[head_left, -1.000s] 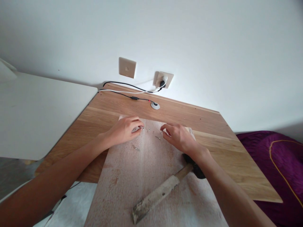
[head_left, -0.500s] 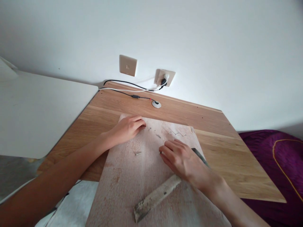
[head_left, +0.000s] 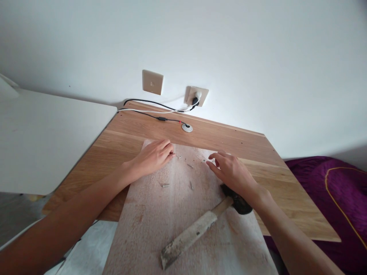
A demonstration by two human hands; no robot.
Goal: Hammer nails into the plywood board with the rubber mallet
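My left hand (head_left: 157, 156) rests at the far left of a pale wooden board (head_left: 149, 221), fingers curled together in a pinch. What it holds, if anything, is hidden. Just right of its fingertips is a small screw (head_left: 179, 157). My right hand (head_left: 231, 168) hovers over the far right part of the board, thumb and forefinger apart, close to another small screw (head_left: 203, 160). More screws lie loose on the board, one in the middle (head_left: 192, 185) and one to the left (head_left: 165, 185). Below my right hand lies a hammer (head_left: 192, 233) with a dark head and a worn handle.
The board lies on a wooden table (head_left: 292, 206) against a white wall. Black and white cables (head_left: 155, 111) run along the back to a wall socket (head_left: 197, 96). A white tabletop (head_left: 57, 141) adjoins at left; purple fabric (head_left: 341, 191) is at right.
My right hand has moved away from me and slightly right, and its fingers have parted. A screw now lies where its fingertips were, and the hammer head is uncovered. The left hand has barely moved.
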